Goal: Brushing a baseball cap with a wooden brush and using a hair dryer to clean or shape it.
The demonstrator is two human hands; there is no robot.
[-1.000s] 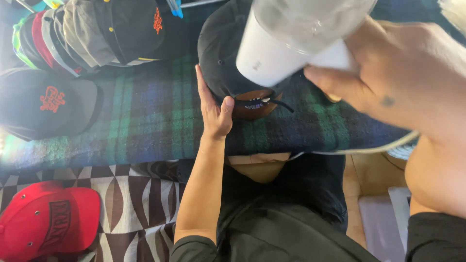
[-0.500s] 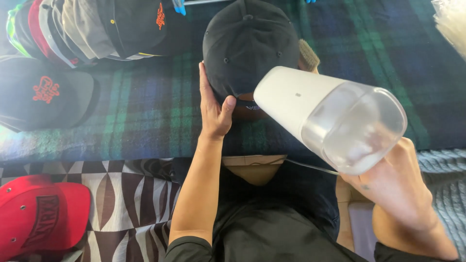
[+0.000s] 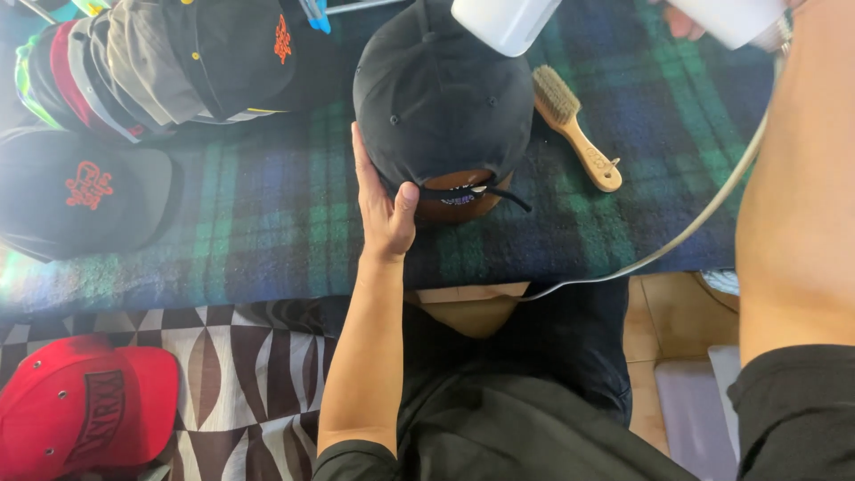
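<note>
**Plaid wool under a black cap: steadying the crown while the white appliance comes in**

Plaid blanket [image 3: 267, 232], green and blue, covers the work surface, and everything is placed here from the black cap [image 3: 441, 102] sitting on a brown rounded form near its middle. Left of the cap, a fanned stack of caps [image 3: 134, 62] lies along the blanket's far edge, with a dark cap bearing orange stitching [image 3: 85, 191] nearer the person. Below and left of the cap, off the blanket, a red cap [image 3: 85, 410] rests on a patterned cloth. Just right of the cap lies a wooden brush [image 3: 574, 129], apart from it. Above the cap, a white corded appliance [image 3: 508, 18] hangs at the top edge.

The left hand [image 3: 383, 209] cups the cap's left side, fingers spread flat, thumb pressed by the back strap. The right hand [image 3: 681, 20] is almost wholly out of frame; its grip cannot be told.

Judging from this, good work means keeping that left palm firm so the crown stays seated, and keeping the cord off the brush.
</note>
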